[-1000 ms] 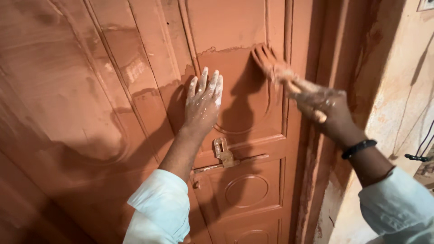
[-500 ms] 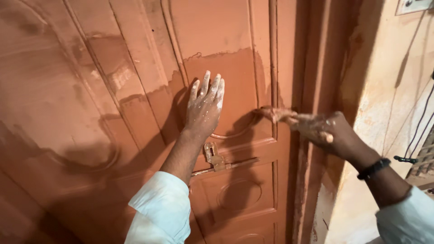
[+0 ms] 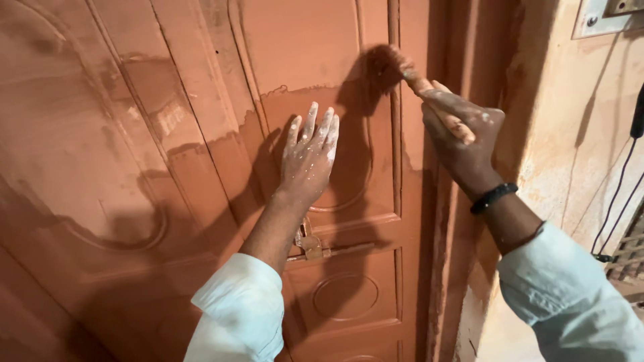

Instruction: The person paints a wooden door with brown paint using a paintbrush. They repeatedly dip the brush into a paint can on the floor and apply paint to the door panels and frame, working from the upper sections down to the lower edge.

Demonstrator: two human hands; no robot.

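Note:
A carved wooden door fills the view, its panels coated in reddish-brown paint. My left hand, speckled with white, lies flat with fingers spread on the middle door panel. My right hand grips a paintbrush, whose bristles touch the door's right stile near the top of the panel. The brush handle is mostly hidden in my fist. A black band circles my right wrist.
A metal latch sits on the door just below my left forearm. The door frame stands right of the door, then a pale plastered wall with a switch plate and a hanging black cable.
My right hand has swung the brush from the middle of the panel up to the right stile. My left hand stays pressed flat on the door.

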